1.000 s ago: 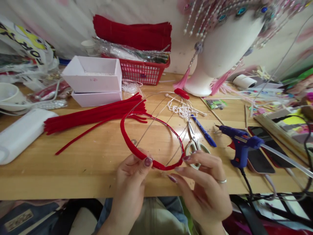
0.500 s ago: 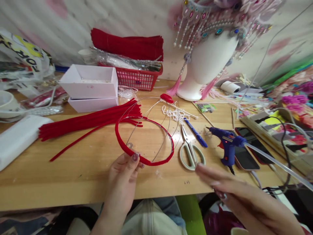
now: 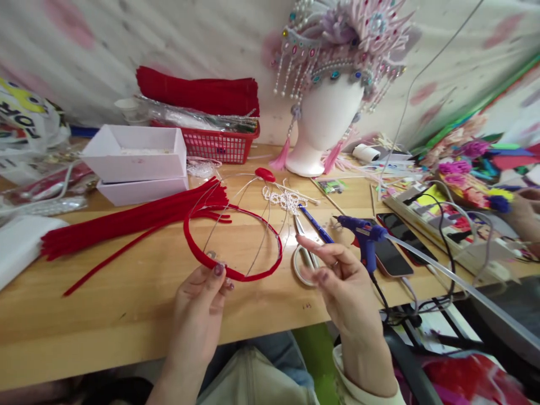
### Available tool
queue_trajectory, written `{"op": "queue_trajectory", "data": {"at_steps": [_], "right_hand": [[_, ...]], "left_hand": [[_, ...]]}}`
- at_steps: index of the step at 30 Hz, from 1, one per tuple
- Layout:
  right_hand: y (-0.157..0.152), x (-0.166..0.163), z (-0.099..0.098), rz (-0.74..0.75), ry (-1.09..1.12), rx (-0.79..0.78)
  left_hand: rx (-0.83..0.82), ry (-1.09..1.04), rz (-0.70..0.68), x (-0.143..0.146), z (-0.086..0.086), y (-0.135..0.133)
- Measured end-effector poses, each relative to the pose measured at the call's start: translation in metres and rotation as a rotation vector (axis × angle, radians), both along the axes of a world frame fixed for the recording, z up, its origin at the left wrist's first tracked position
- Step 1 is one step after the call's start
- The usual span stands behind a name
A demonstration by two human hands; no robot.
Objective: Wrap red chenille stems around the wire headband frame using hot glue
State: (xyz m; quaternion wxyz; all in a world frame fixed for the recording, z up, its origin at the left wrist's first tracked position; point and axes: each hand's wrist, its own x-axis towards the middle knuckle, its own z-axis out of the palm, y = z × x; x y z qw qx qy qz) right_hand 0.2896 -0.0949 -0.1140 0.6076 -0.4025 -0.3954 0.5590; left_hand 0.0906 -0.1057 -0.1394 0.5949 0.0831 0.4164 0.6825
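My left hand pinches the near rim of a red hoop with thin wire arcs rising from it, held just above the wooden table. My right hand hovers to the right of the hoop with its fingers spread and nothing in them, over the white-handled scissors. A blue glue gun with a clear glue stick stands just right of that hand. A bundle of red pipe cleaners lies left of the hoop.
Behind stand two white boxes, a red basket with red stems, and a white mannequin head wearing a beaded headdress. A blue pen, pearl strings, phones and cables lie right. Another person's hand shows at far right.
My right hand let go of the hoop, swung out to the right, and now hovers open over the scissors. The view has shifted right; my left hand still holds the hoop.
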Motion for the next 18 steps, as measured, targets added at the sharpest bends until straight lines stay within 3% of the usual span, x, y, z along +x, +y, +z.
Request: {"op": "queue_trajectory", "data": {"at_steps": [8,12,18], "right_hand": [[0.003,-0.001,-0.009,0.045,0.033,0.036],[0.006,-0.003,-0.011,0.098,0.041,0.157],[-0.006,-0.005,-0.007,-0.119,-0.058,0.181]], "left_hand": [[-0.001,0.002,0.0,0.003,0.001,0.002],[0.012,0.018,-0.008,0.002,-0.001,0.002],[0.021,0.019,0.027,0.004,0.003,0.004]]}}
